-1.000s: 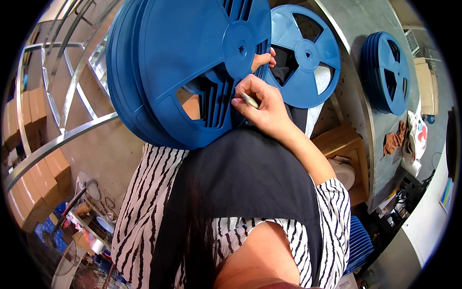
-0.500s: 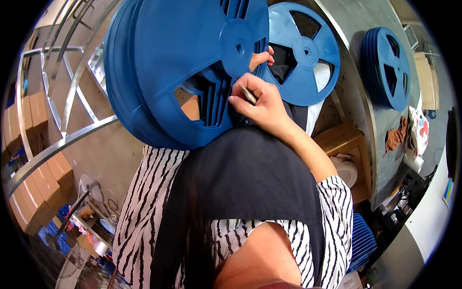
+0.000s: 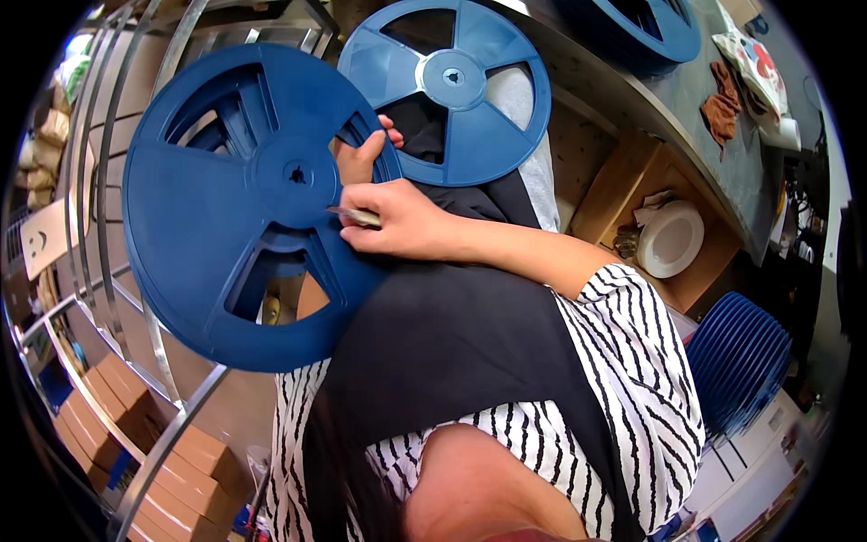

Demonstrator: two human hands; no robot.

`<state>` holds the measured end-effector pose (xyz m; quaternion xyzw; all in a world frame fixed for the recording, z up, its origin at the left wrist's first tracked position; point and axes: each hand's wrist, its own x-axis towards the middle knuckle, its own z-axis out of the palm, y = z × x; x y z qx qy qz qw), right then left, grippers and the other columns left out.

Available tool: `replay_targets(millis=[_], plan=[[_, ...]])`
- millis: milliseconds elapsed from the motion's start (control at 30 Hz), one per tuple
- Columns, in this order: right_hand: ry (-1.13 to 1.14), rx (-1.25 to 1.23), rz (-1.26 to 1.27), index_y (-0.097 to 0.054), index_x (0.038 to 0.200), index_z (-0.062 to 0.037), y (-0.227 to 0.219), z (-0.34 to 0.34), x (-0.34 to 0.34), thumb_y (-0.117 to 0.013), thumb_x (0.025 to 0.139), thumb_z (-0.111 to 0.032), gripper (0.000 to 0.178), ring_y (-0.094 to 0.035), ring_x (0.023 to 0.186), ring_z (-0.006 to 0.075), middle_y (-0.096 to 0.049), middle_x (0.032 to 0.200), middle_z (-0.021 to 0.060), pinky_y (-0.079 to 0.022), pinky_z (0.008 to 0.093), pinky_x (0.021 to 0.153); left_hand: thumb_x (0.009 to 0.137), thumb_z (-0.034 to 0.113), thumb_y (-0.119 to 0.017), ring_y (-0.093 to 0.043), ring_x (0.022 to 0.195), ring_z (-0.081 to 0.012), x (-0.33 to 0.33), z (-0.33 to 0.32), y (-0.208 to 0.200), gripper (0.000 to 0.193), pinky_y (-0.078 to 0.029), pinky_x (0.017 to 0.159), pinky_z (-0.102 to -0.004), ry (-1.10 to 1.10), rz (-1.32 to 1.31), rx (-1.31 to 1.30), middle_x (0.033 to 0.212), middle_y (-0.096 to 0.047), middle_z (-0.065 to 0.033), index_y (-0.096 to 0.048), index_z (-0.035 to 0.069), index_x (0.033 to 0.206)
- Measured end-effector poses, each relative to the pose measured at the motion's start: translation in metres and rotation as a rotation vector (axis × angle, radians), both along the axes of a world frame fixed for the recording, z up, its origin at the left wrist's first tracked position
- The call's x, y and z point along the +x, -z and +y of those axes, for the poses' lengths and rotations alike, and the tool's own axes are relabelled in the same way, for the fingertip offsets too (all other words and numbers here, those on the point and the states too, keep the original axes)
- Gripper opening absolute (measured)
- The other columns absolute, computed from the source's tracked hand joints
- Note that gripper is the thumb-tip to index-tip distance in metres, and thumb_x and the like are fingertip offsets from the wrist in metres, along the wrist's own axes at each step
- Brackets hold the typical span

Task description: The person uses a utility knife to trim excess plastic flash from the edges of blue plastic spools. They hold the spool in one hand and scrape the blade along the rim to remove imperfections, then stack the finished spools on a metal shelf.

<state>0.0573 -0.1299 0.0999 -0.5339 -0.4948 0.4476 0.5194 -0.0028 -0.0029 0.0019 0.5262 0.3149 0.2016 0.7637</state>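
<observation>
A stack of large blue plastic reels (image 3: 208,208) stands tilted against my lap, its round face with cut-out windows turned toward me. My left hand (image 3: 355,161) comes from behind the stack, with its thumb and fingertips closed round the reels at their right side. The rest of that hand and most of its forearm are hidden; some skin shows through the lower window. In my right hand (image 3: 397,221) is a slim, pointed metal tool (image 3: 357,216), pinched with its tip toward the reel near the hub. Another blue reel (image 3: 492,126) lies just beyond, on dark cloth.
At the right a grey worktable (image 3: 668,99) bears more blue reels (image 3: 650,41), a brown cloth (image 3: 720,104) and a white bag (image 3: 754,59). Below it a cardboard box (image 3: 623,194) holds a white roll (image 3: 673,239). Metal rails (image 3: 167,379) and cartons (image 3: 194,479) stand at the left.
The view has turned, so the reels now appear further left and more face-on. My left hand still grips the stack, and my right hand keeps the tool beside the hub.
</observation>
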Motion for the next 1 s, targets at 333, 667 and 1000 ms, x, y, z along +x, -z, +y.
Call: replay_targets(millis=[333, 667, 1000], plan=[[0.841, -0.339, -0.346, -0.062, 0.092, -0.002, 0.098, -0.02, 0.221, -0.069, 0.079, -0.019, 0.022, -0.063, 0.061, 0.0136, -0.066, 0.071, 0.0078, -0.05, 0.0274, 0.059, 0.086, 0.001, -0.054, -0.064, 0.081, -0.0208, -0.007, -0.006, -0.011, 0.02, -0.055, 0.077, -0.034, -0.087, -0.035, -0.142, 0.087, -0.064, -0.0137, -0.058, -0.004, 0.104], [0.673, -0.527, -0.503, -0.066, 0.084, -0.0079, 0.111, -0.004, 0.241, -0.07, 0.069, -0.035, 0.031, -0.065, 0.068, 0.0217, -0.068, 0.074, 0.0076, -0.049, 0.0327, 0.065, 0.088, 0.004, -0.054, -0.064, 0.085, -0.0213, -0.011, -0.005, -0.011, 0.025, -0.053, 0.081, -0.0343, -0.05, 0.003, -0.133, 0.091, -0.065, -0.0132, -0.056, -0.002, 0.112], [0.693, -0.562, -0.333, -0.067, 0.079, -0.0053, 0.11, -0.005, 0.243, -0.07, 0.07, -0.025, 0.022, -0.064, 0.067, 0.0207, -0.066, 0.071, 0.0097, -0.049, 0.0325, 0.065, 0.088, 0.003, -0.053, -0.064, 0.085, -0.0207, -0.006, -0.007, -0.021, 0.023, -0.053, 0.081, -0.0335, -0.061, 0.036, -0.127, 0.091, -0.065, -0.0129, -0.058, -0.002, 0.109]])
